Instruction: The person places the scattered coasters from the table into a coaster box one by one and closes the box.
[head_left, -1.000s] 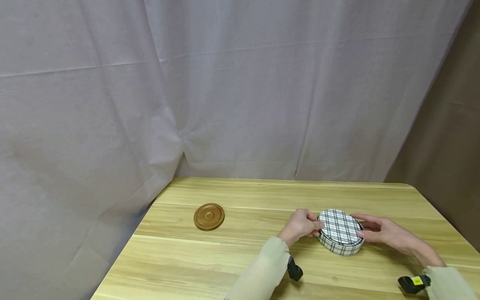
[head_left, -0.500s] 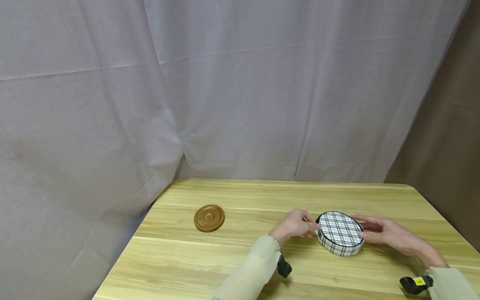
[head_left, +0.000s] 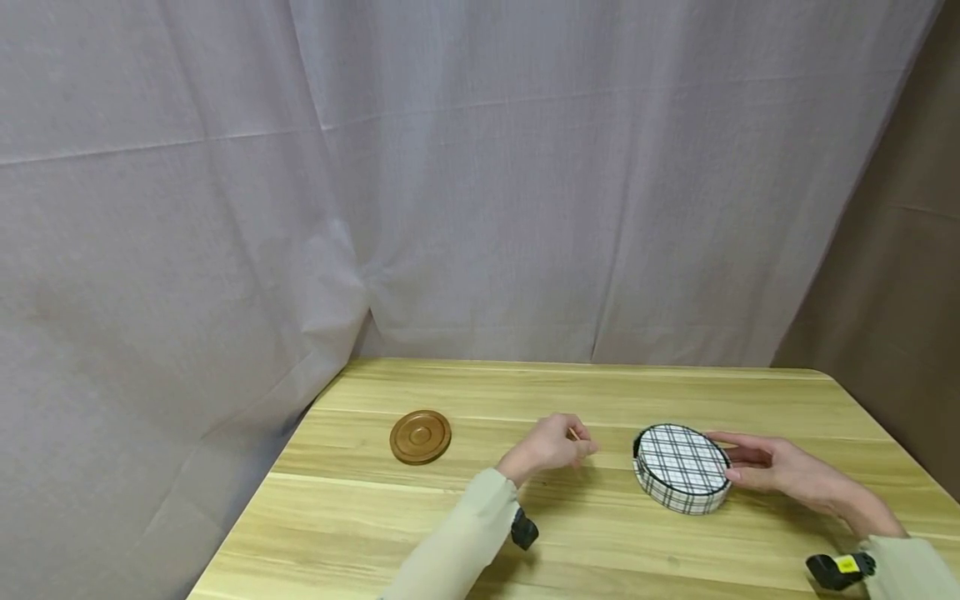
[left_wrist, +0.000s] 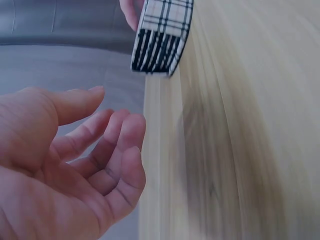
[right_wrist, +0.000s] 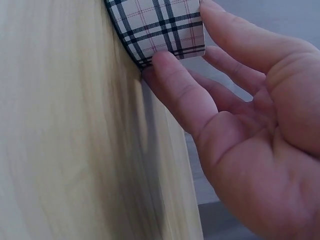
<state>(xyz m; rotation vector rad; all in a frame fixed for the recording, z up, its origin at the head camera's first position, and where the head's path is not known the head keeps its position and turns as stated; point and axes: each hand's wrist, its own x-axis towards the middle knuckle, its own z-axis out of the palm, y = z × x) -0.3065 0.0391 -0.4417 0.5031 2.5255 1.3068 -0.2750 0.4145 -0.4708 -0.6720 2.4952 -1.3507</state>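
On the right side of the wooden table stands a round plaid coaster holder (head_left: 683, 460), white with dark lines. The left wrist view shows stacked dark and light edges through a gap in the side wall of the holder (left_wrist: 162, 30). My right hand (head_left: 787, 475) holds its right side, thumb at the near upper edge and fingers farther round; the fingertip of my right hand (right_wrist: 245, 100) lies against the plaid wall. My left hand (head_left: 551, 446) hovers left of the holder, apart from it. Loosely curled fingers with nothing between them show on my left hand (left_wrist: 85, 160).
A round brown wooden coaster (head_left: 421, 437) with ring grooves lies farther left on the table (head_left: 337, 517). Grey curtains (head_left: 480, 183) hang behind and to the left, and a brown curtain (head_left: 900, 275) hangs on the right.
My left hand has let go of the holder's left edge and moved left, away from it. The right hand stays at the holder, which has barely shifted.
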